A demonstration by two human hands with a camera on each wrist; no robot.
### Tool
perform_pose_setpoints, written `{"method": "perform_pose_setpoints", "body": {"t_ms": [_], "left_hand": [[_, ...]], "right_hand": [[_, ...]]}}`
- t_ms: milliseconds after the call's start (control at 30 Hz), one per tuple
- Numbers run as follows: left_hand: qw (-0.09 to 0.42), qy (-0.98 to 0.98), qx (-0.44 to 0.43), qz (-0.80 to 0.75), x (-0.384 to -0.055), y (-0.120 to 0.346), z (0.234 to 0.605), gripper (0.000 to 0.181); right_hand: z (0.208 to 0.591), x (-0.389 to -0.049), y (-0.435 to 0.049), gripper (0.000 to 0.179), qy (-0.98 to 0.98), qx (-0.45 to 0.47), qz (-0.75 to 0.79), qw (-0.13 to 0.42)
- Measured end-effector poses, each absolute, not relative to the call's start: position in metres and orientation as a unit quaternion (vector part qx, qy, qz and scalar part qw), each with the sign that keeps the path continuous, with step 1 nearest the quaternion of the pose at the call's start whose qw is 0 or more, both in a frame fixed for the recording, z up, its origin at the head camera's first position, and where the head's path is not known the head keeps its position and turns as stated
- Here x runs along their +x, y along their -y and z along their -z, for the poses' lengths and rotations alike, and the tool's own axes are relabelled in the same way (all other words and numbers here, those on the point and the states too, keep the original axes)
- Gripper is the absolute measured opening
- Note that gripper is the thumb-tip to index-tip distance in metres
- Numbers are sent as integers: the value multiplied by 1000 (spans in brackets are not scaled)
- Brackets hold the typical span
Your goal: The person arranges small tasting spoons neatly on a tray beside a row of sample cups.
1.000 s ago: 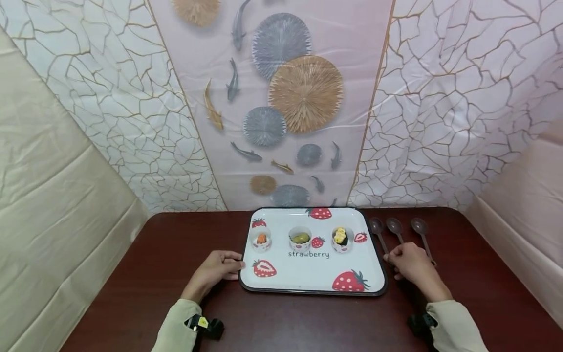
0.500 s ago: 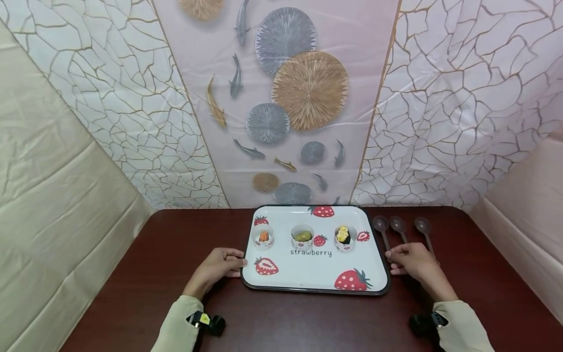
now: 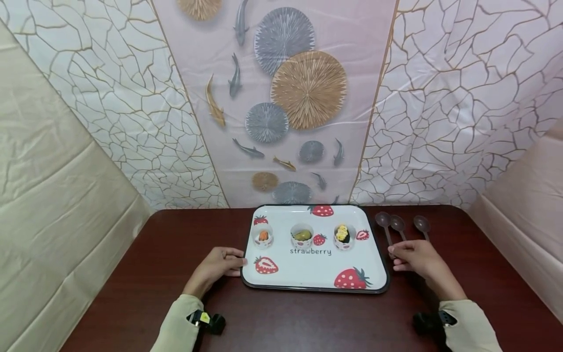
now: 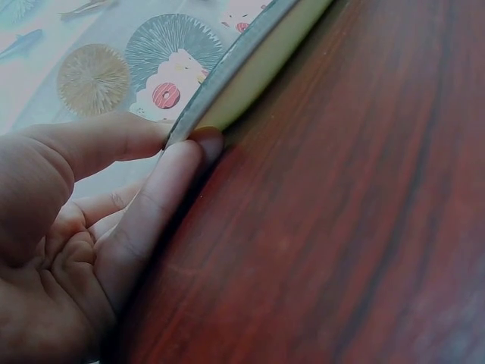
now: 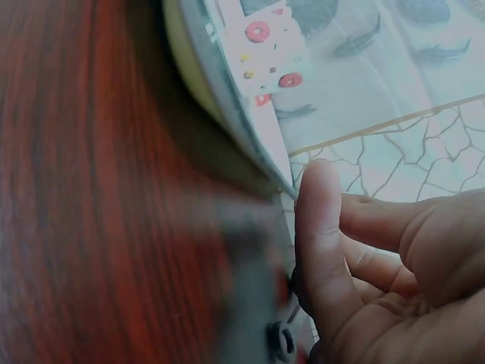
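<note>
The white rectangular tray (image 3: 303, 276) lies at the middle of the dark red surface (image 3: 281, 318), its long axis running left to right and its far edge near the patterned backdrop (image 3: 308, 93). A broad strip of wood spans the near side, and more stretches out beyond each hand. The left hand (image 3: 218, 266) pinches the tray's left rim, thumb above and a finger beneath. Just past the right rim, the right hand (image 3: 418, 259) pinches the leftmost spoon (image 3: 383, 219) near its handle's end; its bowl points away from the person, long axis leaning slightly left. The middle spoon (image 3: 398, 223) lies close beside it, the rightmost spoon (image 3: 421, 224) farther off. Three food cups (image 3: 302, 244) stand in a row.
</note>
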State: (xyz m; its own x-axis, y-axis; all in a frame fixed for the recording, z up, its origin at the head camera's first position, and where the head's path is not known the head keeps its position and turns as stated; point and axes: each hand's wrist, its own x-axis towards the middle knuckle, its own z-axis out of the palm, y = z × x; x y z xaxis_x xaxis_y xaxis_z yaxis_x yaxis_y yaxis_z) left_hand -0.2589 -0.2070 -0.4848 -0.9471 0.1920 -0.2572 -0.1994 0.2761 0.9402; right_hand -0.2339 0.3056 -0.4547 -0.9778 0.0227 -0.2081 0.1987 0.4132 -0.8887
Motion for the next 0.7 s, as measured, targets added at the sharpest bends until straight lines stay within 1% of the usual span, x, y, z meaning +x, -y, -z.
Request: {"method": "perform_pose_setpoints", "body": {"t_ms": [367,700], "left_hand": [[166,-782,-7,-600,-259,209,488,43],[164,-783,-2,-600,-260,208,486,47]], "right_hand": [[444,-232,-293,36,-846,50,524,81],[430,-228,-281,38,-853,46,513,82]]}}
